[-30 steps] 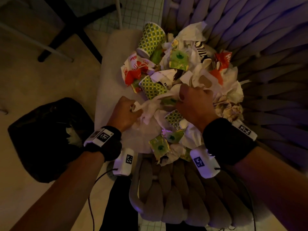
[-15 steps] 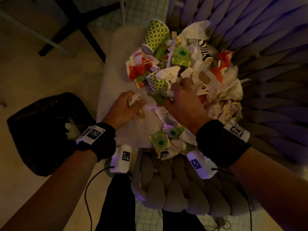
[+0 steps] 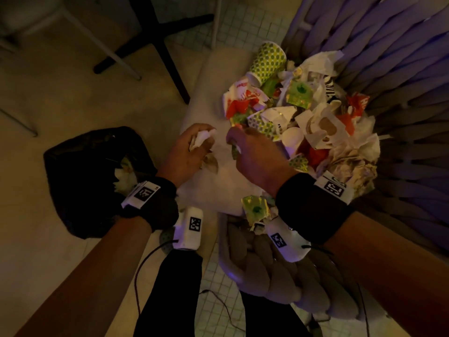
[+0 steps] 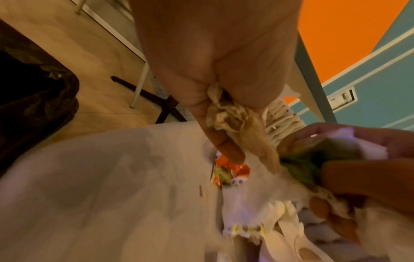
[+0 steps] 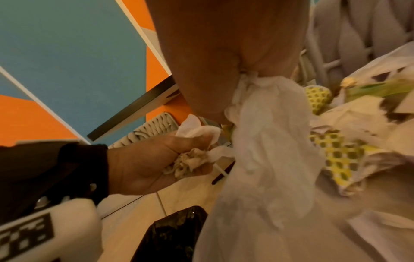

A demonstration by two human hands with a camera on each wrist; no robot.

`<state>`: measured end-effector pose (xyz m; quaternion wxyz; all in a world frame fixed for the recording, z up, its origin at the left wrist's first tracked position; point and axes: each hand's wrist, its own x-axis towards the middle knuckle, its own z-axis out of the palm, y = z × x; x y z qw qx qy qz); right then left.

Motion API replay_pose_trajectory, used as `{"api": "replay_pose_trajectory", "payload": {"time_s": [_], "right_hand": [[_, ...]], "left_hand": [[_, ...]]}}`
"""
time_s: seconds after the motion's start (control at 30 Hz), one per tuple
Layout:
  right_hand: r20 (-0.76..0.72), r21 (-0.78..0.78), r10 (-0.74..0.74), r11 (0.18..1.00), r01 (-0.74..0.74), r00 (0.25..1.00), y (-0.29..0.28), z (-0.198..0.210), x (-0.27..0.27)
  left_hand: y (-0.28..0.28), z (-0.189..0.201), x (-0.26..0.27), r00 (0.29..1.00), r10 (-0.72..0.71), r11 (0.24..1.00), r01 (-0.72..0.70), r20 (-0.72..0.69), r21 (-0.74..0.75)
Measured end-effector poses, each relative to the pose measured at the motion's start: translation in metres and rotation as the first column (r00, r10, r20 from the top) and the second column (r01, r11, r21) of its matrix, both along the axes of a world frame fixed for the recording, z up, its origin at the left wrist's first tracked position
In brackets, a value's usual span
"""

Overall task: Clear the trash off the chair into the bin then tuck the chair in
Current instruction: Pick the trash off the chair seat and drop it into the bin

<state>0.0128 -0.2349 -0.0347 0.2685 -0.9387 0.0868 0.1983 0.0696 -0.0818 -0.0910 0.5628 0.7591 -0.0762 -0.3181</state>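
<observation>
A heap of trash point(image 3: 308, 113) covers the chair seat point(image 3: 209, 76): a green-dotted paper cup point(image 3: 267, 60), red and green wrappers, torn paper, crumpled napkins. My left hand point(image 3: 192, 152) grips a wad of crumpled napkins point(image 3: 202, 138) point(image 4: 226, 113) point(image 5: 192, 159) above the seat's left part. Just to its right, my right hand point(image 3: 252, 154) clutches white tissue and a green wrapper point(image 5: 264, 127) point(image 4: 313, 159) pulled from the heap. The black-lined bin point(image 3: 92, 176) stands on the floor left of the chair, with some trash inside.
The chair's thick woven backrest point(image 3: 388, 69) curves round the right and near sides. Table and chair legs point(image 3: 158, 40) stand on the floor beyond. A green wrapper point(image 3: 255, 207) lies at the seat's near edge. My dark trouser legs point(image 3: 175, 293) are below.
Both hands have lifted off the heap and drawn left and nearer to me, each carrying its handful; the left hand is closer to the bin side.
</observation>
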Motion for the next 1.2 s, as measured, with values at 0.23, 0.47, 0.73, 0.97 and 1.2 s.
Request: {"api": "replay_pose_trajectory", "payload": {"time_s": [0.23,0.47,0.73,0.97,1.2], "right_hand": [[-0.092,0.035,0.08,0.996,-0.077,0.993,0.101,-0.013,0.059],[-0.29,0.194,0.064,0.981,-0.007,0.955,0.252,-0.084,0.106],[-0.526,0.301,0.157,0.954,0.01,0.836,0.337,-0.218,0.09],[-0.483,0.483,0.241,0.875,0.026,0.842,0.35,-0.278,0.078],[-0.36,0.482,0.249,0.875,-0.05,0.899,0.328,-0.239,0.086]], "left_hand": [[0.092,-0.009,0.018,0.971,0.238,0.966,-0.233,-0.03,0.116],[0.25,-0.081,0.027,0.987,-0.044,0.817,-0.055,0.156,0.574],[0.343,-0.179,0.025,0.987,-0.158,0.664,0.089,0.023,0.742],[0.362,-0.223,0.031,0.981,-0.182,0.649,0.171,-0.067,0.741],[0.34,-0.19,0.037,0.968,-0.251,0.678,0.2,-0.033,0.707]]}}
